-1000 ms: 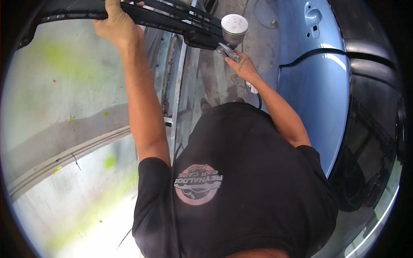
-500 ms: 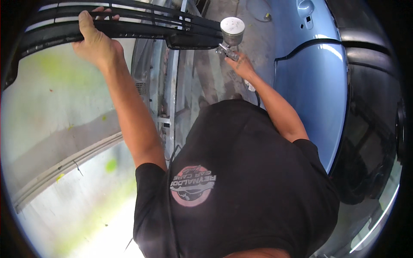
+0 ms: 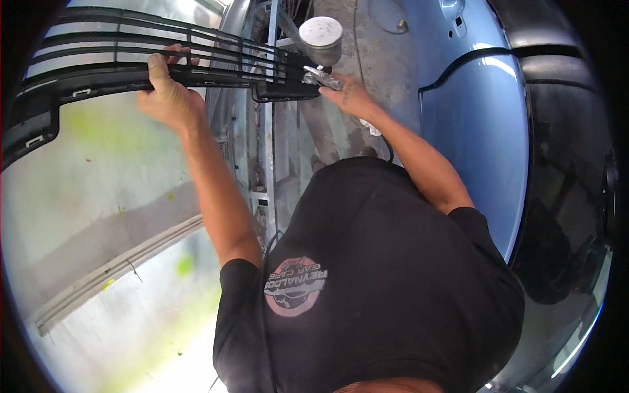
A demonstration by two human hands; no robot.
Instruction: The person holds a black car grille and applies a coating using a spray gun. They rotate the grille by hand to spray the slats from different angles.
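Note:
My left hand (image 3: pixel 173 98) grips the lower bar of a long black slatted car grille (image 3: pixel 131 71), thumb in front and fingers through the slats. The grille is held up at the far left, and its right end reaches toward the middle. In my right hand (image 3: pixel 350 97) is a silver spray gun (image 3: pixel 322 78), fingers wrapped round its handle. A metal paint cup with a white lid (image 3: pixel 320 31) sits on top of the gun. The gun's front is close to the grille's right end; whether they touch, I cannot tell. No spray is visible.
Light blue car panels (image 3: pixel 472 150) stand close on my right, with a dark car body part (image 3: pixel 563 164) beyond them. A metal frame (image 3: pixel 268 150) runs along the concrete floor (image 3: pixel 377 59). At left is a pale wall (image 3: pixel 98 170) with green-yellow stains. A hose (image 3: pixel 391 152) hangs below my right hand.
The spray gun has moved left and slightly nearer, over the grille's right end. My left hand has come right and nearer, and the grille has tilted, showing more of its slats.

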